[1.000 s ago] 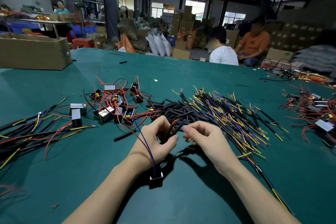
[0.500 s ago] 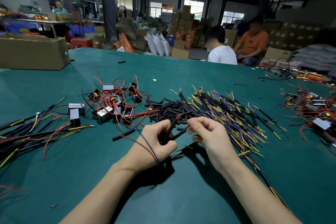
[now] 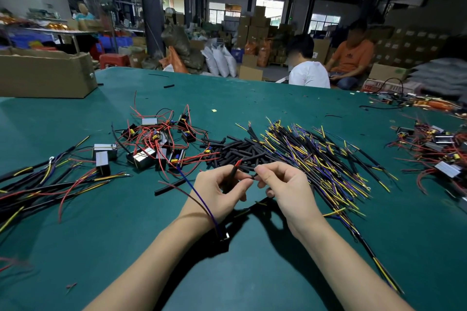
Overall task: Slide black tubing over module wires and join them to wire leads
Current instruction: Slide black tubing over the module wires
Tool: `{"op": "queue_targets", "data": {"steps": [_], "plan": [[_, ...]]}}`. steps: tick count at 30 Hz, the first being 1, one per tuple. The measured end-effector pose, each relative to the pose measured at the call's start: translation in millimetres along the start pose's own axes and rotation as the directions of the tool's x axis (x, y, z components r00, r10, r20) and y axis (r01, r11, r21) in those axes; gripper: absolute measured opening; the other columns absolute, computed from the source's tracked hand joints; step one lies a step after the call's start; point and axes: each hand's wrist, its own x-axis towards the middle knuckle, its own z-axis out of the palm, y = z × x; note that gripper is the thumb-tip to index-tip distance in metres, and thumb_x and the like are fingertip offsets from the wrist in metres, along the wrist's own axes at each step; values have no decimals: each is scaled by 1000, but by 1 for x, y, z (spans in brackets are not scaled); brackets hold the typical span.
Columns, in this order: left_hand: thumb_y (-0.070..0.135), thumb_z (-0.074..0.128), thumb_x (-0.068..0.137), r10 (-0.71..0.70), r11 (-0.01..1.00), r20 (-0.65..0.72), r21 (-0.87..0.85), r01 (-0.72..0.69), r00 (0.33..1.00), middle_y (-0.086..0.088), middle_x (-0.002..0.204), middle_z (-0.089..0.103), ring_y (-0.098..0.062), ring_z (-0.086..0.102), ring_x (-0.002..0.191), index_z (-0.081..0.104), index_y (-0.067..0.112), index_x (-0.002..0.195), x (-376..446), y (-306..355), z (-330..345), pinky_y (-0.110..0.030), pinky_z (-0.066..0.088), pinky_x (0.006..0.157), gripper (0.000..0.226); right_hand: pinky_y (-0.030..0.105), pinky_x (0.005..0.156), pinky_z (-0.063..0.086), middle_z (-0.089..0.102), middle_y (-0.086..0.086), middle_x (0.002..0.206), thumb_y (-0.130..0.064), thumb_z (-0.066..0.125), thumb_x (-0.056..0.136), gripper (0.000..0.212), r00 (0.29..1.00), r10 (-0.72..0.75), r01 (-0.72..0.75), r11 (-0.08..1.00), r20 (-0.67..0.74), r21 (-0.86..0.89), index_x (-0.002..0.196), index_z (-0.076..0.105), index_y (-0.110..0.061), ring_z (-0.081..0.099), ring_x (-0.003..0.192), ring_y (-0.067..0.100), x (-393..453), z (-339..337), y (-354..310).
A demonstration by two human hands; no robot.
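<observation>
Sleeving step underway: left hand (image 3: 222,189) is pinching a short black tube (image 3: 233,172) with red module wire tip (image 3: 238,163) showing at twelve o'clock, right hand (image 3: 283,185) pinching a second tube piece (image 3: 254,176) at three o'clock; next probably needing another wire threaded.

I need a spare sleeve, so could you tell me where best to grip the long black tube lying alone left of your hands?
Probably pinch the lone black tube near its middle, coming straight down from above. It lies flat on the green table, slanting up to the right, with bare cloth on both long sides. Its upper right end nears a blue wire, so keep clear of that end.
</observation>
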Motion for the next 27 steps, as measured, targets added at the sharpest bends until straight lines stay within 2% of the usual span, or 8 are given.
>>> {"op": "queue_targets", "data": {"steps": [6,9,12,15,18,21,24,27], "plan": [[12,71,83,-12,1000,-28,-18,11,1000,4,52,62,-6,54,47,68,22,76,-1,2,1,-17,44,55,13,10,53,41,66,-10,61,-13,63,90,15,999,38,-38,999,-25,9,75,65,-15,55,57,-1,-1,3,1],[18,69,85,-10,995,-5,-102,9,1000,-10,58,61,-9,53,50,67,18,88,-4,6,1,-15,44,56,3,11,53,41,65,-10,60,-12,62,90,14,999,24,-24,1000,-21,4,76,65,-14,54,57,0,-3,2,0],[23,55,94,5,994,25,-105,-3,1000,-1,57,59,0,46,47,65,21,100,-7,5,1,-8,36,53,12,11,52,40,64,-10,60,-10,61,91,15,998,39,-38,999,-58,20,77,65,-14,54,56,0,-3,3,1],[20,49,98,15,998,13,-57,-14,1000,-2,62,65,-2,43,45,66,25,100,-8,6,2,-14,36,49,18,11,51,39,63,-10,58,-9,61,91,17,995,52,-48,998,-83,44,75,65,-14,53,54,-1,-3,5,2],[23,48,94,29,997,-11,-76,-29,1000,1,74,69,-9,61,62,65,26,100,-9,8,3,-22,50,62,18,11,52,40,64,-10,58,-10,61,91,17,995,50,-46,998,-86,53,75,65,-15,53,54,-1,-3,7,3],[10,53,95,31,993,-31,-110,-34,999,1,75,69,-6,60,57,65,19,101,-8,9,3,-19,51,60,17,12,52,41,64,-10,58,-11,61,91,16,995,52,-47,997,-81,62,76,65,-15,53,55,-1,-3,8,3],[3,52,95,-19,986,-52,-169,10,998,-6,74,70,-11,63,58,64,12,94,-6,10,4,-23,52,56,15,12,52,41,63,-11,58,-12,62,90,16,994,61,-53,995,-90,80,75,65,-14,53,54,-1,-2,8,3],[7,50,96,-126,949,-40,-296,109,991,-7,70,68,-24,58,59,58,14,89,-5,9,0,-31,49,54,13,15,56,42,61,-11,59,-12,63,90,14,987,101,-81,985,-122,152,77,65,-12,53,55,0,-1,6,2]]}}
